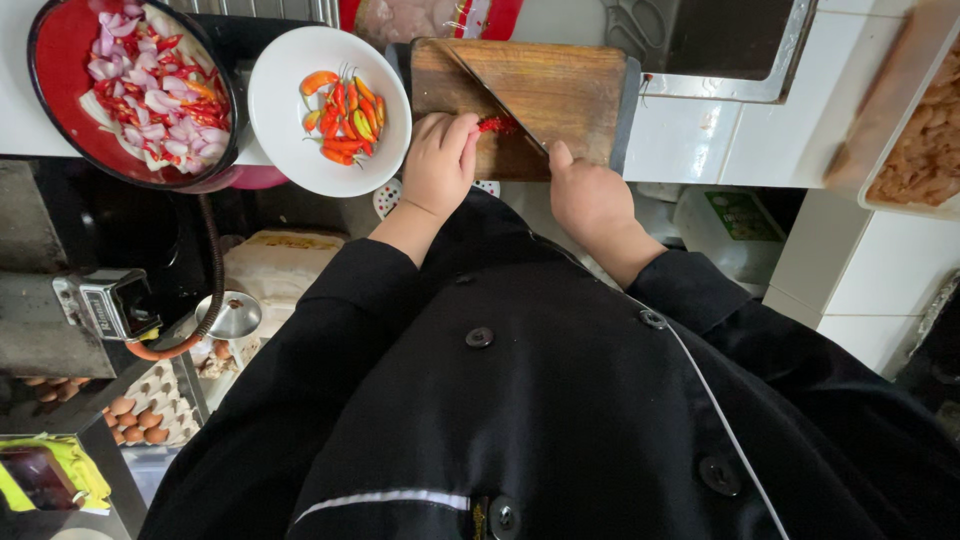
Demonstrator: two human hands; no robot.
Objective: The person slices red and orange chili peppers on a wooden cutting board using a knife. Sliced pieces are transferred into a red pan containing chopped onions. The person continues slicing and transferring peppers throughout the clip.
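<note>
A: Nearest the lens: black jacket (560, 400) with dark buttons, white piping seen down one side.

B: Hands?

A: Left hand (438, 165) is curled, fingers drawn together, pressed down on a small bunch of red chillies (497, 125) on the wooden cutting board (570, 85). Right hand (590, 195) is clamped on a knife (490, 95); handle is hidden inside the fist, only the blade is seen, running diagonally up-left across the board.

B: Blade position?

A: Edge is laid against the chillies, just beside the left fingertips. Whether the chillies are cut through cannot be told.

B: Board location?

A: Set on the white worktop (690, 135), in front of the sink (720, 50).

B: Surroundings?

A: White plate (285, 130) of whole red and orange chillies is placed just left of the board, touching or nearly so. Further left, a red bowl (55, 60) is filled with sliced shallots and chilli pieces. A tray of pale raw meat (925, 140) is seen at the far right edge. Below the worktop at left, brown eggs (135, 420) are stored in a carton.
</note>
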